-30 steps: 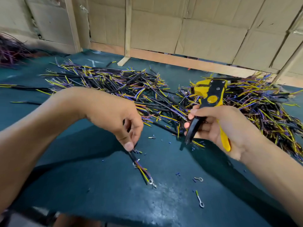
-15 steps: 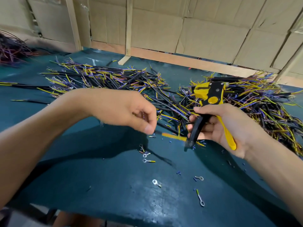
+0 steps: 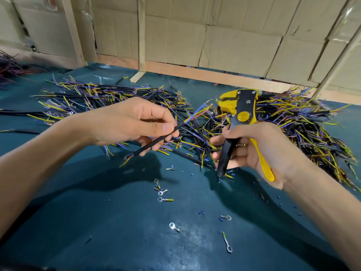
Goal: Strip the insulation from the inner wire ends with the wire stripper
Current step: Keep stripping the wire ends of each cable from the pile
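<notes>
My left hand pinches a short black cable between thumb and fingers, lifted above the table. Its upper end fans into blue, yellow and red inner wires that point toward the stripper's jaws. Its lower end also shows coloured wires. My right hand grips the yellow and black wire stripper by its handles, jaws up and a short gap away from the wire ends.
Two heaps of black cables with coloured ends lie on the dark green table: one at the left, one at the right. Loose ring terminals and insulation bits dot the near surface. Cardboard walls stand behind.
My left hand dropped the earlier cable at the near table, reached toward the heap and now holds a fresh cable raised toward the stripper. My right hand kept holding the stripper.
</notes>
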